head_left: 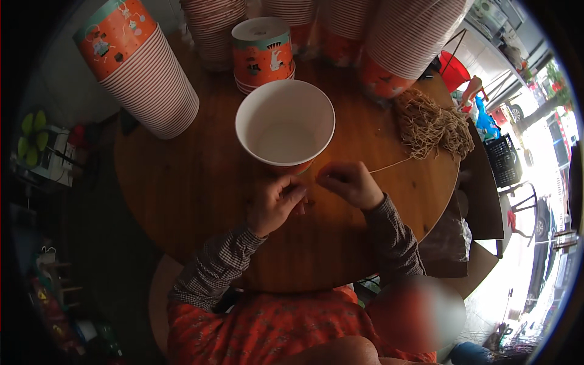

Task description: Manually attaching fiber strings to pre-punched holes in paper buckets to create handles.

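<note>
A large paper bucket (pixel 285 121), white inside and orange outside, stands mouth up on the round wooden table (pixel 182 182). Just below its near side is my left hand (pixel 280 204), thumb and fingers drawn together; what they hold, if anything, is too small to make out. My right hand (pixel 354 184), to the right of the bucket's base, is closed in a pinch. From it a thin tan strand of twine (pixel 390 165) runs up and right to a loose heap of twine (pixel 432 126). The strand's end at my fingers is hidden. Neither hand visibly grips the bucket.
Tall nested stacks of paper buckets (pixel 149 79) line the table's far and left sides, some in clear plastic. An upside-down short stack (pixel 261 55) stands behind the open bucket. Cardboard boxes (pixel 483 194) sit beyond the right edge; a green-bladed fan (pixel 34 134) is at far left.
</note>
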`<state>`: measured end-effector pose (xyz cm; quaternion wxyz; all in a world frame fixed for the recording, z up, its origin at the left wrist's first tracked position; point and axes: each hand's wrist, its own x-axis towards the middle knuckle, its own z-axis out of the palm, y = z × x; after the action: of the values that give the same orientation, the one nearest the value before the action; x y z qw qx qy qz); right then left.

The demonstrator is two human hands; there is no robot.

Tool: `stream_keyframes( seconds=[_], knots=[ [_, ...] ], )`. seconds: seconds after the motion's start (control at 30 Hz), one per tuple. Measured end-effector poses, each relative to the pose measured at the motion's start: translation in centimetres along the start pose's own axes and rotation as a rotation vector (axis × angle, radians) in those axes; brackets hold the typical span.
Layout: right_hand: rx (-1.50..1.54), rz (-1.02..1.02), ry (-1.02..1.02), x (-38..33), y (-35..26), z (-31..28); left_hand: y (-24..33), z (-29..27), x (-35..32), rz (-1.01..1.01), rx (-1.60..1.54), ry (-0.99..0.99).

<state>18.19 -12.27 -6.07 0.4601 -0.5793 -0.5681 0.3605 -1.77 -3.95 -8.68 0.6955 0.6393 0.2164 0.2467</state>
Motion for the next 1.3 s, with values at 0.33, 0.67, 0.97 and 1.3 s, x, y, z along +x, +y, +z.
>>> stream_keyframes(
  seconds=[0.33,0.67,0.97,1.3],
  knots=[
    [0.428,0.207,-0.028,-0.5,-0.2,-1.6,1.5,0.5,-0.2,-0.371,-0.484,-0.049],
    [0.409,0.2,-0.081,-0.1,0.0,-0.1,0.0,0.7,-0.8,-0.198,-0.334,-0.044],
    [0.376,0.136,-0.08,-0.1,0.8,0.0,0.6,1.5,-1.0,0.306,0.371,0.197],
    [0.529,0.123,-0.151,-0.5,0.3,0.5,0.6,1.6,-0.6,0.568,0.571,0.284]
  ],
)
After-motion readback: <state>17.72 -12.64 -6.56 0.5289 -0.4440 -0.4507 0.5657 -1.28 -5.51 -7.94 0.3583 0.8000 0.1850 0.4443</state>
